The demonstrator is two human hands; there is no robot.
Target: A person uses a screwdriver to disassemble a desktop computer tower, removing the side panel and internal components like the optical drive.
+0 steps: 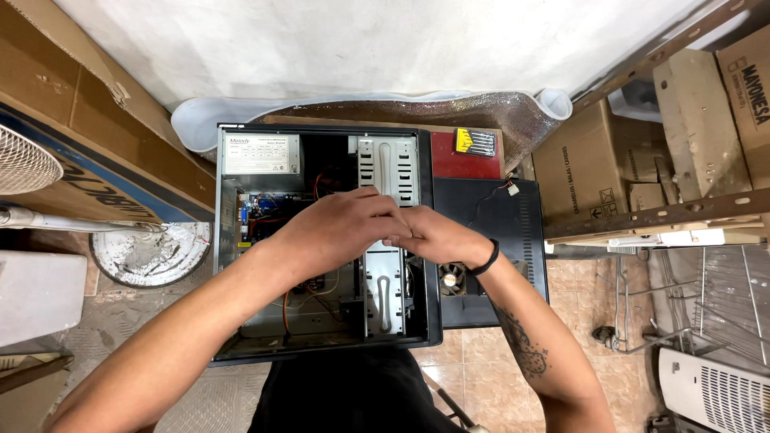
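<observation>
An open desktop computer case (224, 240) lies on its side on the floor, its inside facing up. My left hand (337, 228) and my right hand (433, 235) meet over the middle of the case, above the metal drive cage (387, 168). Their fingers are bunched together and touching each other at the fingertips. What they pinch is hidden by the fingers. A grey power supply (261, 154) sits in the case's far left corner. Orange and red cables (287, 309) run along the motherboard under my left forearm.
The removed black side panel (501, 232) with a small fan (452, 278) lies right of the case. A yellow-and-black screwdriver set (475, 142) rests on a red box. Cardboard boxes (589, 168) and a metal shelf stand right. A white fan base (148, 252) stands left.
</observation>
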